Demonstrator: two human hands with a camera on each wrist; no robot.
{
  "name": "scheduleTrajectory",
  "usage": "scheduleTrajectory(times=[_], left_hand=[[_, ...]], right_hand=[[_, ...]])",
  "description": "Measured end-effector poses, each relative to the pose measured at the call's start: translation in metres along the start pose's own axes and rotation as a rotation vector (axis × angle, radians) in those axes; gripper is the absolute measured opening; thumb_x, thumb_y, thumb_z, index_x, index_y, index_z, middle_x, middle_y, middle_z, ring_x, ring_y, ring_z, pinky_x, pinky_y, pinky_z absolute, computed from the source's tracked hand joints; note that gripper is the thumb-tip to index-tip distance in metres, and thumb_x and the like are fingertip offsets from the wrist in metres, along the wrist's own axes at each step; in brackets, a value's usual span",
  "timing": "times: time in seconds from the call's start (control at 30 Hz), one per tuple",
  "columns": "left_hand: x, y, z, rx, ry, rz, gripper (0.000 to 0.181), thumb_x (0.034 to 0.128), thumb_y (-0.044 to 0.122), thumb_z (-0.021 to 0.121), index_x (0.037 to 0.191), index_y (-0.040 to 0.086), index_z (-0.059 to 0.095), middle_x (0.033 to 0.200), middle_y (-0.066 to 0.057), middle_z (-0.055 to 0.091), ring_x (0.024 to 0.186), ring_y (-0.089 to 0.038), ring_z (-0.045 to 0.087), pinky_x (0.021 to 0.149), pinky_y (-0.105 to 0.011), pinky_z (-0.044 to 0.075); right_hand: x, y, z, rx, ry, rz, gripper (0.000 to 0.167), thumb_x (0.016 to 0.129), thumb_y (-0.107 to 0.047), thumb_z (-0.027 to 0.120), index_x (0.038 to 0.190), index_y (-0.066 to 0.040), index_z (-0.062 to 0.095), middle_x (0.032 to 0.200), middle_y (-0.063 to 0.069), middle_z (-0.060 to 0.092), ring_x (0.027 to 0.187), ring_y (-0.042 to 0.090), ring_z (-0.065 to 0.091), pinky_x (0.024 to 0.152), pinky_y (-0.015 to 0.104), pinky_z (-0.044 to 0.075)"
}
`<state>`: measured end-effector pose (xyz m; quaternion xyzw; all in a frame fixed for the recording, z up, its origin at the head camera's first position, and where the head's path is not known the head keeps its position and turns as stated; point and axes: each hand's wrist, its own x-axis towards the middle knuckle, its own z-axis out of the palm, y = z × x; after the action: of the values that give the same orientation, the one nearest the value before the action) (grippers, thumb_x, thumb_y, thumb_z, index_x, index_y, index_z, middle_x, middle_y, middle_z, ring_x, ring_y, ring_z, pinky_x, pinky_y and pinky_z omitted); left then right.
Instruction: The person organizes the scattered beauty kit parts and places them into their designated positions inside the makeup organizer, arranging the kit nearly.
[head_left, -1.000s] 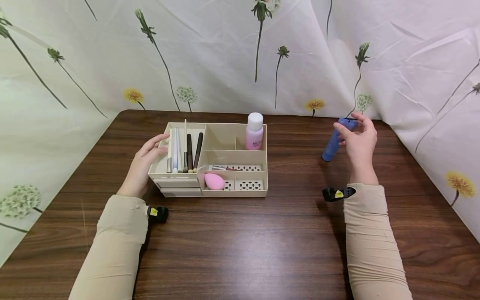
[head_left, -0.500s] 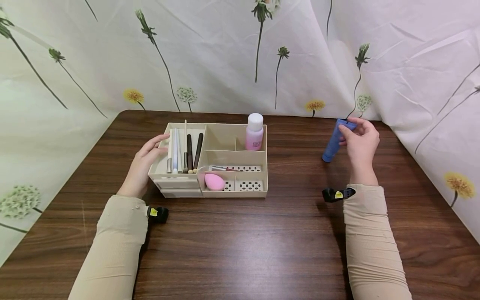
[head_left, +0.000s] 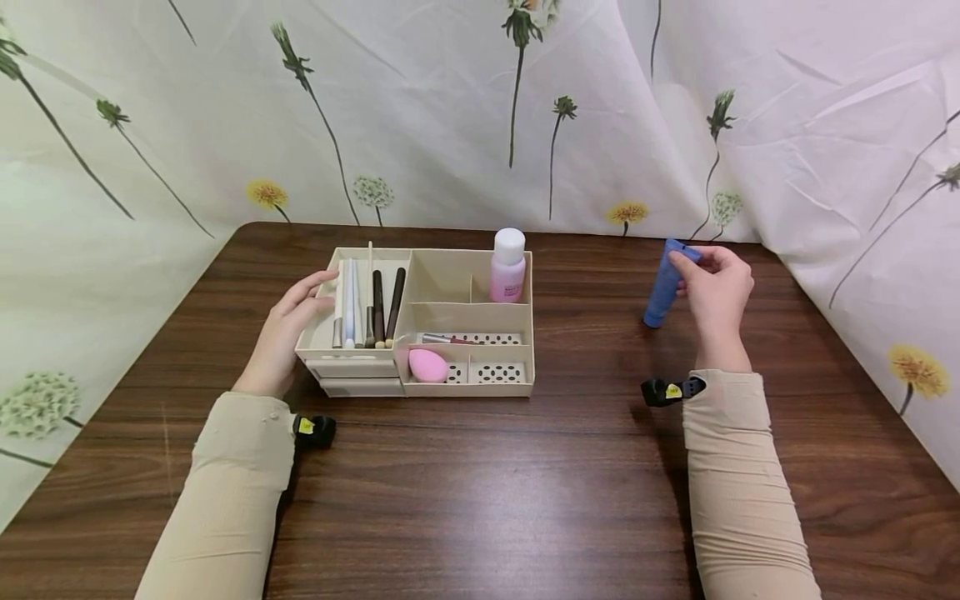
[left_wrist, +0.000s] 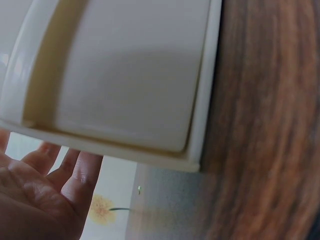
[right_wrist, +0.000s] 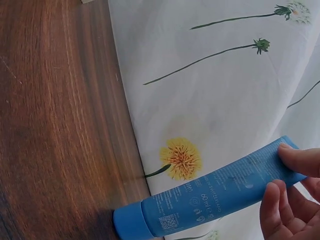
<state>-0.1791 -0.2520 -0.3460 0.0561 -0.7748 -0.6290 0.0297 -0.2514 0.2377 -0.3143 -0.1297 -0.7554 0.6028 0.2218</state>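
Note:
At the right of the table, my right hand [head_left: 718,287] pinches a blue tube [head_left: 665,285] by its flat end, thumb against fingers. The tube leans a little, cap [right_wrist: 132,221] downward and at the tabletop; whether it bears on the wood I cannot tell. Small print covers its side in the right wrist view. My left hand [head_left: 281,329] rests at the left wall of a cream organizer [head_left: 468,389], with fairly straight fingers at the rim. From the left wrist, its fingers [left_wrist: 85,172] show beside the organizer's edge, partly hidden behind it.
In the organizer stand several brushes [head_left: 369,308], a pink bottle [head_left: 507,279] with a white cap, a slim silver-and-red tube [head_left: 450,338] and a pink sponge [head_left: 428,366]. A flowered white cloth [head_left: 450,108] hangs behind the brown table [head_left: 480,500].
The blue tube's upper end has tipped left, so it stands more upright, while its cap stays at about the same spot. My right fingers have shifted on its flat end. The left hand keeps still.

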Motion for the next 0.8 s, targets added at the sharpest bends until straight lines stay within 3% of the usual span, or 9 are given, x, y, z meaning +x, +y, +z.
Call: scheduleTrajectory(times=[0.13,0.33,0.6,0.8], left_hand=[[-0.001,0.001,0.000,-0.001,-0.003,-0.007,0.044,0.1002,0.036,0.054,0.144,0.033,0.051,0.161,-0.001,0.031,0.137,-0.012,0.034,0.111,-0.033,0.028],[-0.002,0.001,0.000,-0.009,-0.011,-0.009,0.044,0.1001,0.036,0.054,0.144,0.033,0.050,0.160,0.000,0.031,0.134,-0.010,0.035,0.109,-0.030,0.029],[-0.002,0.001,0.001,-0.055,-0.018,0.003,0.044,0.0993,0.034,0.057,0.143,0.030,0.052,0.152,0.000,0.038,0.126,-0.008,0.040,0.092,-0.011,0.037],[-0.002,0.001,0.001,-0.082,-0.022,0.002,0.044,0.0988,0.034,0.058,0.142,0.029,0.053,0.149,0.000,0.040,0.123,-0.008,0.042,0.088,-0.009,0.039]], right_hand=[[-0.002,0.000,0.004,-0.037,0.019,-0.021,0.014,0.083,-0.019,0.081,0.083,-0.018,0.067,0.064,-0.016,0.059,0.047,-0.001,0.056,0.048,0.014,0.050],[-0.004,0.002,0.010,-0.001,0.042,-0.084,0.015,0.083,-0.017,0.081,0.090,-0.008,0.072,0.064,-0.016,0.060,0.048,-0.003,0.055,0.050,0.014,0.051],[-0.006,-0.002,0.010,0.052,0.072,-0.151,0.017,0.082,-0.018,0.082,0.090,-0.006,0.073,0.067,-0.013,0.061,0.049,-0.002,0.055,0.051,0.014,0.051],[-0.011,-0.010,0.010,0.073,0.065,-0.180,0.017,0.082,-0.018,0.082,0.092,-0.007,0.074,0.068,-0.012,0.060,0.049,-0.002,0.055,0.051,0.014,0.051]])
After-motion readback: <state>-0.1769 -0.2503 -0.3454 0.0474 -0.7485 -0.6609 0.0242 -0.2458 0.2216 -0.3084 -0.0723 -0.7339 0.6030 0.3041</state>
